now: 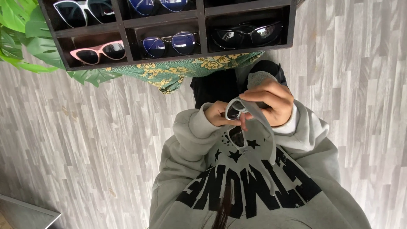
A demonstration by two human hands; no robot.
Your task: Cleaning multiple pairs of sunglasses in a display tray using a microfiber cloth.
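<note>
A pair of sunglasses [234, 111] with a pale grey frame and dark lenses sits between both hands, in front of my grey printed sweatshirt [254, 186]. My left hand [217, 114] pinches the frame from the left side. My right hand [271, 101] grips a grey cloth [259, 120] and presses it against the upper lens. The cloth drapes down over the glasses, and part of it bunches above my right hand. The lower lens hangs toward my chest.
A black compartment shelf [202, 23] stands ahead, holding white-framed [82, 10], pink [99, 51], blue-lensed [169, 42] and black [248, 34] sunglasses. Green patterned fabric [182, 70] hangs under it. Plant leaves [25, 38] are at left. The floor is grey planks [85, 140].
</note>
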